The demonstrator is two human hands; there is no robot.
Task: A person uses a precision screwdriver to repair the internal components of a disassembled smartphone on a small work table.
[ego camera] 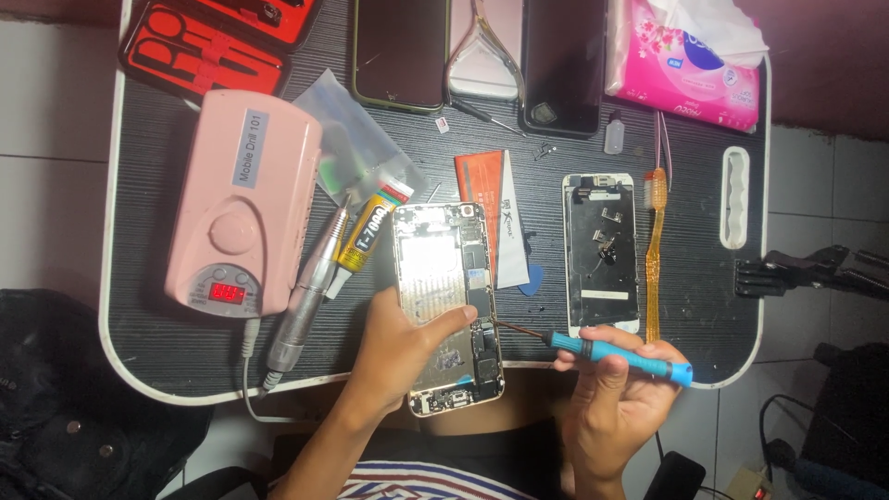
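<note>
**Ana:** Right, nearest the camera the left hand (407, 347) was clamped on the opened phone chassis (447, 306), thumb laid across its lower half, fingers tucked under the left edge. That grip looked meant to pin the chassis flat at the table's near edge.

**Ben:** And the right hand (616, 393) was wrapped round a blue precision screwdriver (616, 352), held almost level, its thin shaft running left so the tip met the boards inside the chassis, just beside the thumb.

**Ana:** A pencil-like hold, presumably for fine control. One step further back, the detached screen assembly (602, 252) lay face down to the right of the chassis, well clear of the tool.

**Ben:** An orange toothbrush (655, 250) lay alongside it, a blue pick (532, 278) sat between the two phone parts, and a tube of adhesive (366, 239) rested just left of the chassis.

**Ana:** Further left sat the pink drill unit (243, 204), its red display lit, with its metal handpiece (310, 292) lying next to it.

**Ben:** At the far edge were two more dark phones (400, 51) (562, 65), nippers (483, 56) between them, a red tool case (218, 42) in the left corner, and a pink tissue pack (682, 65) on the right.

**Ana:** All of it sat on the dark lap table (157, 343).
</note>
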